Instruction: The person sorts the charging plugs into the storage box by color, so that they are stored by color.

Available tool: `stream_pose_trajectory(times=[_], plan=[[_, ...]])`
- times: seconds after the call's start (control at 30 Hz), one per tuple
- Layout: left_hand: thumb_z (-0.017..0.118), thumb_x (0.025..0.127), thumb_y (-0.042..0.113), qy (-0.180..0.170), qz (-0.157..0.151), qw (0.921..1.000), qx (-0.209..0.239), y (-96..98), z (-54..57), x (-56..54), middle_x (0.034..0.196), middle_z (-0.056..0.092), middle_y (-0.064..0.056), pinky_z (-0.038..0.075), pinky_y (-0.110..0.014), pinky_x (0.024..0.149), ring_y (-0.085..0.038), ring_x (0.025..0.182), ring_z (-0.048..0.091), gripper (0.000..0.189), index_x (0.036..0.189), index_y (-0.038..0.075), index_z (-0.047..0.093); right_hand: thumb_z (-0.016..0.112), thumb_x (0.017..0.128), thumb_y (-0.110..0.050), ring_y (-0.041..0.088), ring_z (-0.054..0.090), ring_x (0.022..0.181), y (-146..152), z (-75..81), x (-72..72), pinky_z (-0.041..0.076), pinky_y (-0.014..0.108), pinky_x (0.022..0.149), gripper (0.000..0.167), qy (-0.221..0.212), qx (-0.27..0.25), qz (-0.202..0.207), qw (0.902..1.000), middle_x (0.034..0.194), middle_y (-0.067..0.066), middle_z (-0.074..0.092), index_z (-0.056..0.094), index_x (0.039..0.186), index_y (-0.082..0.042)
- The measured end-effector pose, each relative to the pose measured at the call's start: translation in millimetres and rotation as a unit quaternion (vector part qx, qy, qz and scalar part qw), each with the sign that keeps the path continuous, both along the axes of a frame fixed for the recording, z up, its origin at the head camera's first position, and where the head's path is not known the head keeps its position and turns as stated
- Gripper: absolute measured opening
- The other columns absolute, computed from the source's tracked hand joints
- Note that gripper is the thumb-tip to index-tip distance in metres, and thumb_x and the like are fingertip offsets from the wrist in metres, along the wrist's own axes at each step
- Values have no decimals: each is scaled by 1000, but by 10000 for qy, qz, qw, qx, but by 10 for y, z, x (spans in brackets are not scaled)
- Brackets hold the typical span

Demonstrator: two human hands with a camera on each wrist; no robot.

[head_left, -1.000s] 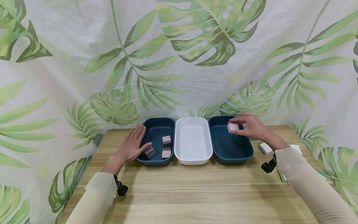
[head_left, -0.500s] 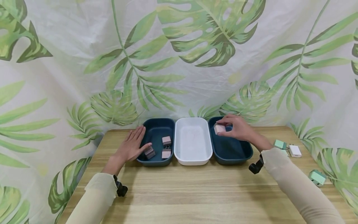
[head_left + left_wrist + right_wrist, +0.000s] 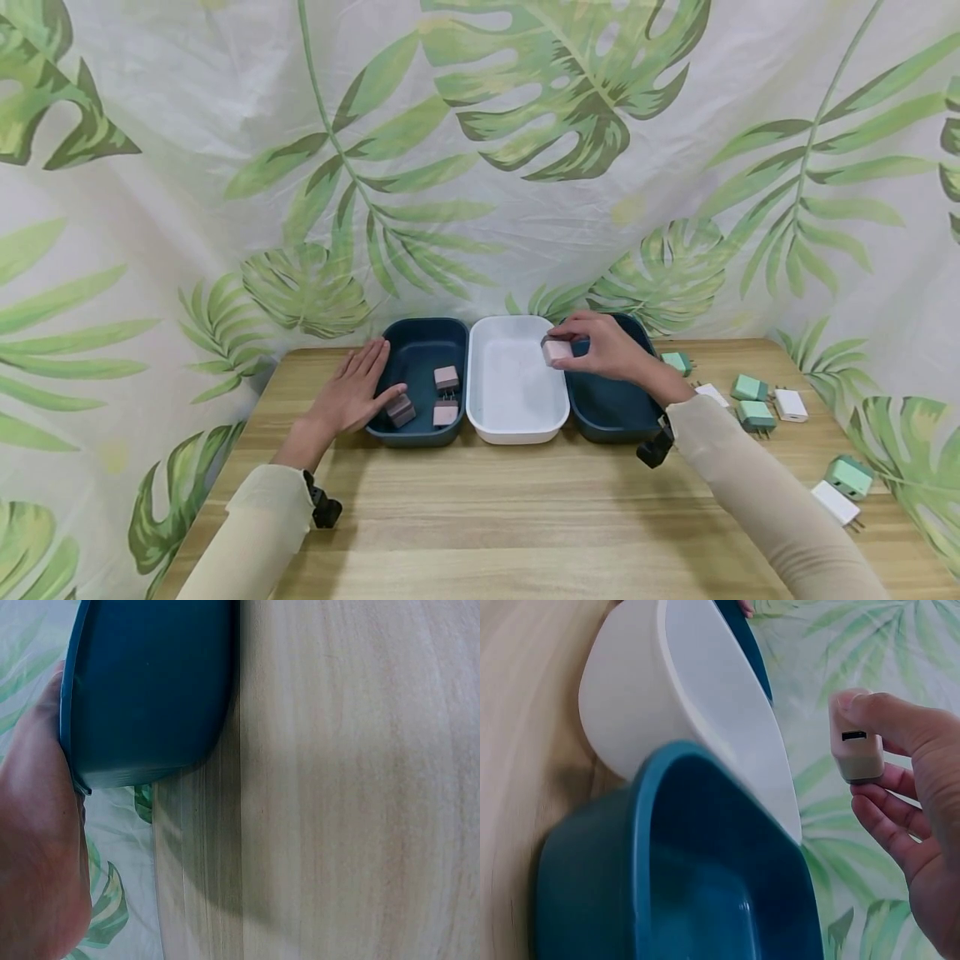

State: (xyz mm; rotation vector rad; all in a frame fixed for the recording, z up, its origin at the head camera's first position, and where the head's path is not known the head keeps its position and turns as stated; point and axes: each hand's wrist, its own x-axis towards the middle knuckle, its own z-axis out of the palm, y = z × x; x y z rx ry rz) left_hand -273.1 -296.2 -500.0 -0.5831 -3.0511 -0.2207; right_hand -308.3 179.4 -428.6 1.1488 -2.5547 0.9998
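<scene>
Blue left tray point(image 3: 412, 358) holds three pink chargers point(image 3: 446, 377).

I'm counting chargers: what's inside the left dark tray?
Three chargers show in the left dark tray. The left hand covers part of one side; anything beneath cannot be seen.

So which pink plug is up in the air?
The pink plug in the right grip; the other three pink plugs lie inside the left dark-blue tub.

Left hand point(image 3: 356, 390) stretches out, seemingly flat; right hand point(image 3: 603, 348) pinches.
</scene>
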Motion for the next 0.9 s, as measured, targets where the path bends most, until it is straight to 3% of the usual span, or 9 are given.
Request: stream_pose_trajectory(times=[0.37, 0.6, 0.9], plan=[[44, 108, 62, -33, 32, 10000, -8, 1, 5, -2, 177, 8, -19, 8, -59, 131, -38, 164, 10, 92, 170, 4, 9, 92, 85, -24, 23, 68, 97, -281, -35, -30, 61, 52, 80, 47, -149, -133, 221, 9996, 115, 9, 73, 78, 126, -6], [42, 109, 63, -15, 8, 10000, 11, 3, -16, -4, 177, 10, -19, 9, -59, 130, -40, 163, 11, 92, 170, 4, 10, 93, 84, -23, 20, 68, 94, -426, -109, -59, 62, 46, 81, 46, -240, -279, 219, 9991, 112, 8, 74, 79, 124, -5], [44, 109, 62, 0, 6, 10000, 8, -7, -3, -7, 177, 8, -19, 10, -59, 131, -38, 164, 9, 92, 170, 4, 8, 92, 85, -24, 21, 70, 100, -655, -165, -115, 63, 42, 91, 48, -583, -446, 85, 9973, 117, 9, 74, 78, 126, -5]])
